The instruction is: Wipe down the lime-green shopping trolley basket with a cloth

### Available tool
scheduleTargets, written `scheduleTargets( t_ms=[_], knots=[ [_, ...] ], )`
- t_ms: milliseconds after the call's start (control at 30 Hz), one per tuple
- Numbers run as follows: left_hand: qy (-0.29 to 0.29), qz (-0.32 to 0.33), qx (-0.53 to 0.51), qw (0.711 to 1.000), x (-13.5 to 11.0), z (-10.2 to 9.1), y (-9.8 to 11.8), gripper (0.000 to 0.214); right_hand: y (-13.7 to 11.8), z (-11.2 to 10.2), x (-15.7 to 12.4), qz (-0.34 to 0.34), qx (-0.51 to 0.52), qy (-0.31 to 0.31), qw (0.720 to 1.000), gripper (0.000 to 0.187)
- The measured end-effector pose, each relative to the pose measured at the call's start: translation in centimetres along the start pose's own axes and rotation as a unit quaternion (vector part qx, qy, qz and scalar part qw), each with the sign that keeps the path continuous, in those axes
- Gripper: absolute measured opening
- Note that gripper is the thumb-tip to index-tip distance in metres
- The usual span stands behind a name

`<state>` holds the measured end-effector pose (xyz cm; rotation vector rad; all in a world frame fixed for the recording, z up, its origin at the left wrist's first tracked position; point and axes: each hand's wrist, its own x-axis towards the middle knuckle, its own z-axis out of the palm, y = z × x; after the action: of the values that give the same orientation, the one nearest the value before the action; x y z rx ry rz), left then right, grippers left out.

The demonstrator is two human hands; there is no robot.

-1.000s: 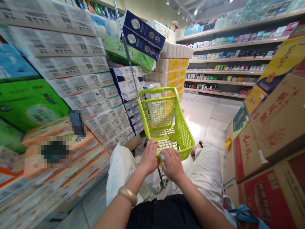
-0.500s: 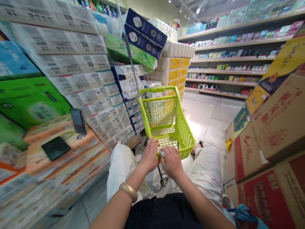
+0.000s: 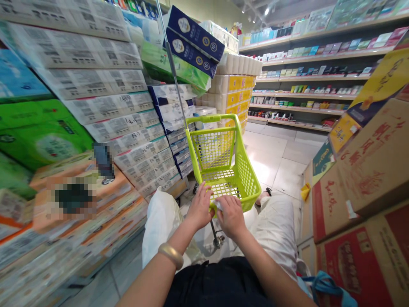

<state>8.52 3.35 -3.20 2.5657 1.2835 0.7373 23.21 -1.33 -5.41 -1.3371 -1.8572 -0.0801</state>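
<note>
A lime-green plastic shopping cart (image 3: 253,197) with a meshed basket stands between my knees. My left hand (image 3: 200,208) is at the cart's near rim, its fingers bent over the edge and the thumb lower down. Beside it, my right hand (image 3: 230,216) is closed on a small crumpled white wad, perhaps a tissue (image 3: 218,205), at the same rim. The right fingertips are partly hidden by the hand. Through the mesh the basket floor (image 3: 220,177) shows. A thin metal pole (image 3: 177,87) rises from the cart's left side.
Stacked paper packs (image 3: 128,123) line the left side, with a blurred dark object (image 3: 73,196) on orange packs (image 3: 121,183). Blue tissue cartons (image 3: 194,40) lean beyond them. Cardboard boxes (image 3: 373,149) stand close on the right. Stocked shelves (image 3: 306,79) span the back beyond the tiled floor (image 3: 287,149).
The view has shifted very slightly. Both hands keep their places at the cart's near rim, and the cart stays where it was between the knees.
</note>
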Motion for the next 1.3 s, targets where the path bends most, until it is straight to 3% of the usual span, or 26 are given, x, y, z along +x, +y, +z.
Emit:
scheduleTargets(
  t_ms=[167, 267, 367, 433, 533, 667, 800, 900, 1000, 1167, 1300],
  knots=[
    [-0.001, -0.005, 0.003, 1.000, -0.1, -0.1, 0.2, 0.050, 4.1, -2.0, 0.0, 0.091, -0.072, 0.077, 0.990, 0.023],
    [-0.008, -0.013, 0.010, 1.000, 0.0, 0.1, 0.3, 0.050, 2.3, -1.2, 0.3, 0.111, -0.070, 0.073, 0.989, 0.022],
    [-0.010, -0.003, 0.017, 1.000, 0.0, 0.2, 0.1, 0.049, -1.1, 0.3, 0.5, 0.038, -0.021, 0.012, 0.999, 0.029],
    [-0.010, 0.003, 0.018, 1.000, 0.0, 0.2, -0.1, 0.050, -2.0, 0.6, 0.4, 0.004, -0.001, -0.016, 1.000, 0.033],
    [-0.011, 0.000, 0.016, 1.000, -0.2, -0.1, -0.2, 0.049, 0.1, -0.4, 0.2, 0.021, -0.016, -0.005, 1.000, 0.031],
    [-0.009, -0.006, 0.011, 1.000, -0.2, -0.1, 0.0, 0.048, 3.6, -1.8, -0.2, 0.083, -0.072, 0.067, 0.992, 0.027],
    [-0.002, -0.011, 0.003, 1.000, -0.1, 0.1, 0.1, 0.049, 1.0, -0.4, -0.3, 0.063, -0.044, 0.056, 0.995, 0.028],
    [-0.002, -0.006, -0.005, 1.000, -0.2, 0.2, -0.1, 0.053, -1.5, 0.7, -0.4, -0.002, 0.006, 0.010, 1.000, 0.036],
    [0.001, 0.002, -0.008, 1.000, -0.3, 0.0, -0.2, 0.051, -0.2, -0.1, -0.5, 0.000, 0.004, 0.019, 1.000, 0.037],
    [0.001, -0.003, -0.006, 1.000, -0.4, -0.1, -0.1, 0.048, 3.9, -2.1, -0.8, 0.107, -0.065, 0.095, 0.988, 0.031],
    [0.003, -0.006, -0.011, 1.000, -0.2, 0.1, 0.0, 0.050, 1.0, -0.6, -0.8, 0.069, -0.034, 0.071, 0.994, 0.034]
  ],
)
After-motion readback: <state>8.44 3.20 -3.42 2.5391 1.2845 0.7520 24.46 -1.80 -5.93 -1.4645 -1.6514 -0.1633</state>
